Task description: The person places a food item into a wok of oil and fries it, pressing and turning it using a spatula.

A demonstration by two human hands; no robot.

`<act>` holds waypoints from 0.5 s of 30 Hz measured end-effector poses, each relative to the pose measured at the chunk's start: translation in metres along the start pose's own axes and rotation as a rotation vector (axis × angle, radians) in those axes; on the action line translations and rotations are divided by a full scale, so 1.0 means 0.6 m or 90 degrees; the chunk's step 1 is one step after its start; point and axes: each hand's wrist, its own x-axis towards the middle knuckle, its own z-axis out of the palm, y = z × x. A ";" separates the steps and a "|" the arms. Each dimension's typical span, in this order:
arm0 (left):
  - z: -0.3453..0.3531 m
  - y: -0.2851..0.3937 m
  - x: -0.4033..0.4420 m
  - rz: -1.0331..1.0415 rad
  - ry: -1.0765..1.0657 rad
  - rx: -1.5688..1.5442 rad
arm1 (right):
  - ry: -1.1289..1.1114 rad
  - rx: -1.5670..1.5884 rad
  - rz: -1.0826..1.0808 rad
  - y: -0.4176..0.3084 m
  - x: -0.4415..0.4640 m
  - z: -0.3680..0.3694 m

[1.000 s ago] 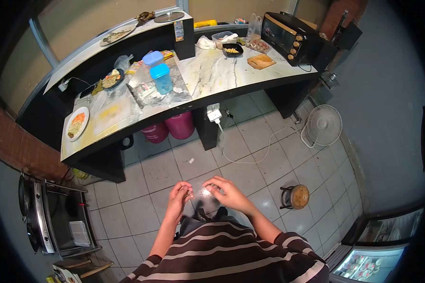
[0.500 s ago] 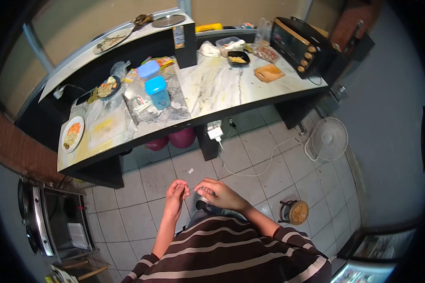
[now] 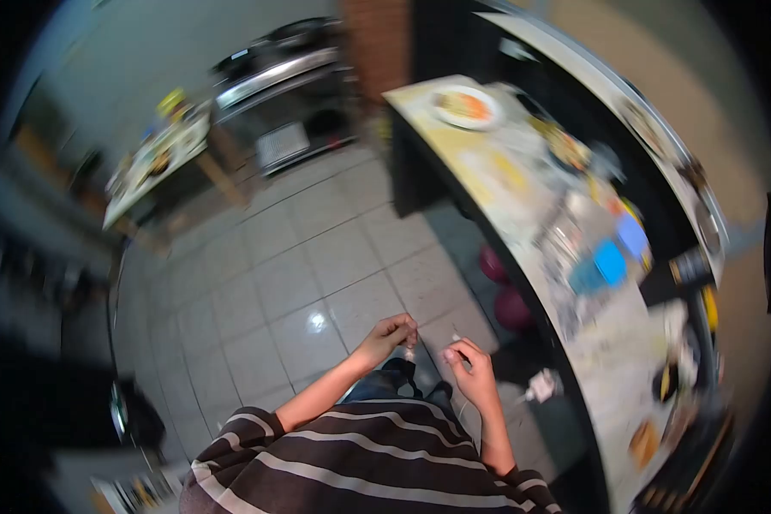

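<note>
Both hands are held in front of my body, over the tiled floor (image 3: 274,300). My left hand (image 3: 390,339) is closed, its fingertips pressed together; anything inside them is hidden or too small to make out. A short gap to the right is my right hand (image 3: 473,373), raised, with its fingers bent in toward the thumb. What it pinches, if anything, does not show. The hands are apart, and neither touches the counter (image 3: 544,317).
On the counter are a plate of food (image 3: 467,108), a blue-lidded container (image 3: 604,267) and a wooden board (image 3: 644,443). A stove (image 3: 278,81) and small table (image 3: 167,163) stand at the far left. A white plug (image 3: 541,387) hangs beside the counter.
The view has swung left, so the counter now runs down the right side and the stove appears ahead. Both hands stay raised before my body, slightly farther apart.
</note>
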 end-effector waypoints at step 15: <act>0.101 -0.082 -0.168 0.097 0.343 -0.085 | -0.361 0.056 -0.089 0.014 -0.001 0.015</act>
